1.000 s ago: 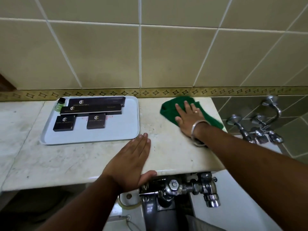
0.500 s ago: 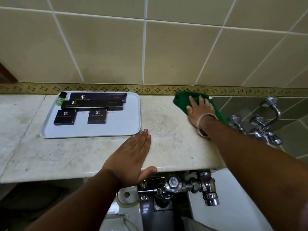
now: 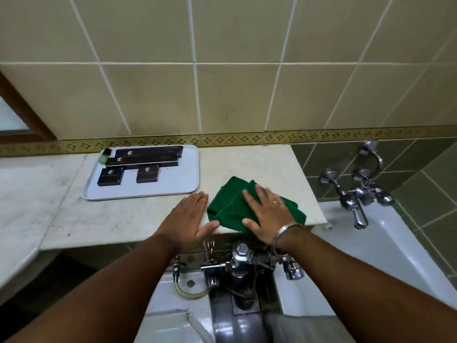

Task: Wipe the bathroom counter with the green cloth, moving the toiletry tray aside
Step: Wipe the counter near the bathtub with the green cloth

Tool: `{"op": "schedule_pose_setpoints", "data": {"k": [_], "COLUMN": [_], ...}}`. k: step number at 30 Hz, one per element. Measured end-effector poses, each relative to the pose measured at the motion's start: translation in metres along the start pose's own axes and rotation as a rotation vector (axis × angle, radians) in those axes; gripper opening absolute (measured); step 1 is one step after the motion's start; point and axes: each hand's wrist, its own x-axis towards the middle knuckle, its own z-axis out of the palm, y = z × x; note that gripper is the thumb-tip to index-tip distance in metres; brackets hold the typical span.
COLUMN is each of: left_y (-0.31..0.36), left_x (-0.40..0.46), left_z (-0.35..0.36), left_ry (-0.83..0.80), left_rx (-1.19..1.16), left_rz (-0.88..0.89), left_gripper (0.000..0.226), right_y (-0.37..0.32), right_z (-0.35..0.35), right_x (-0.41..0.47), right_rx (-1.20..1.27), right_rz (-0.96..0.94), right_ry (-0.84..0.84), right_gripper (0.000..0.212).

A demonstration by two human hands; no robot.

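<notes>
The green cloth (image 3: 230,206) lies bunched on the pale marble counter (image 3: 123,219) near its front right edge. My right hand (image 3: 268,214) presses flat on the cloth, fingers spread, with a ring and a metal bangle showing. Just left of the cloth, my left hand (image 3: 189,219) rests flat on the counter at the front edge, thumb out, holding nothing. The light grey toiletry tray (image 3: 178,181) sits at the back left against the wall. It carries several black boxes (image 3: 146,158) and a small green-capped bottle (image 3: 105,157).
A chrome flush valve and pipes (image 3: 241,261) sit below the counter's front edge. A white tub (image 3: 385,243) with a chrome mixer tap (image 3: 356,194) is to the right. The tiled wall (image 3: 222,95) backs the counter; a lower ledge (image 3: 22,194) extends left.
My right hand has dragged the green cloth from the back right corner forward to the counter's front edge. The left hand and the tray have stayed where they were.
</notes>
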Motion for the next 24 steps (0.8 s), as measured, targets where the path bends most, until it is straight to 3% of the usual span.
{"op": "schedule_pose_setpoints", "data": {"k": [4,7,8,10,13,18,24], "left_y": [0.041,0.065,0.07,0.075,0.07,0.052,-0.011], "left_x": [0.03,0.064,0.072,0.078,0.078,0.04,-0.083], "left_z": [-0.024,-0.029,-0.028,-0.025,-0.019,-0.026,-0.079], "left_ry": [0.044,-0.094,-0.126,-0.142,-0.122,-0.074,0.236], "left_rx": [0.064,-0.162,-0.249,-0.324,-0.382,-0.957,-1.296], "left_rz": [-0.393,-0.543,-0.555,-0.561,-0.556,-0.573,-0.647], "left_gripper": [0.077,0.069,0.065,0.055,0.046,0.03,0.027], "right_y": [0.027,0.043,0.043,0.042,0.041,0.018,-0.081], "right_z": [0.001,0.003,0.003,0.004,0.007,-0.016,-0.073], "right_x": [-0.056,-0.062,-0.059,-0.056,-0.057,-0.066,-0.052], "right_rx": [0.481,1.256,1.547,1.823,1.772,1.542,1.431], "right_rz": [0.666,1.035,1.065,1.059,0.997,0.826,0.462], "right_ry": [0.366,0.305,0.24,0.174,0.161,0.229,0.092], "right_gripper": [0.072,0.046,0.041,0.035,0.026,0.011,0.019]}}
